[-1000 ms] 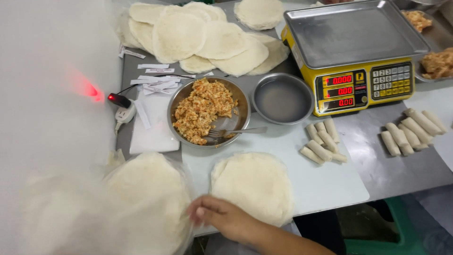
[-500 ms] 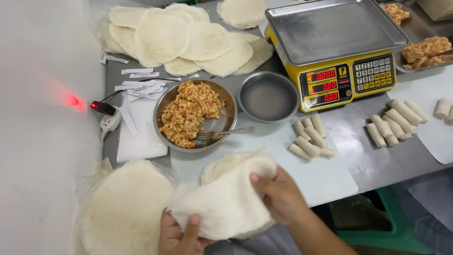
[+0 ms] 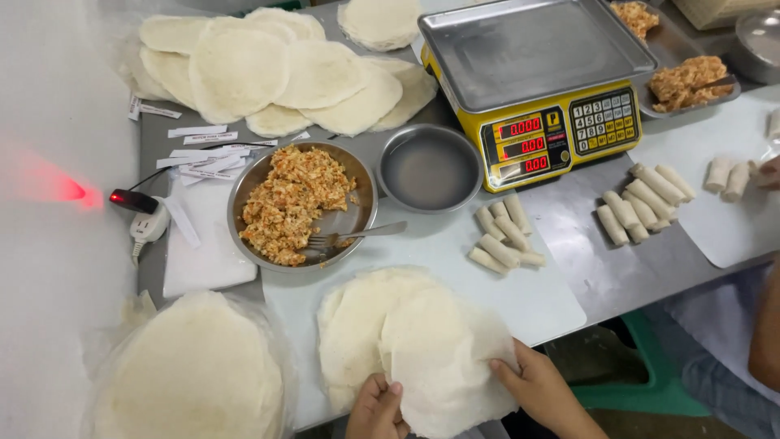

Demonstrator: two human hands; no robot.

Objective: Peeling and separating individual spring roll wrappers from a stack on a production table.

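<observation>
Filling bowl (image 3: 301, 203) lies behind the wrappers (image 3: 414, 345), scale (image 3: 536, 89) to its right.

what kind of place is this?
Probably a small food-prep workshop making filled rolls: a yellow weighing scale, a bowl of filling, finished rolls, and both hands laying a thin wrapper.

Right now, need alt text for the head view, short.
Two bare hands, left hand and right hand, hold a round white wrapper over another wrapper on a white board. Behind sit a metal bowl of orange filling with a fork, an empty bowl, a yellow scale and finished rolls.
</observation>
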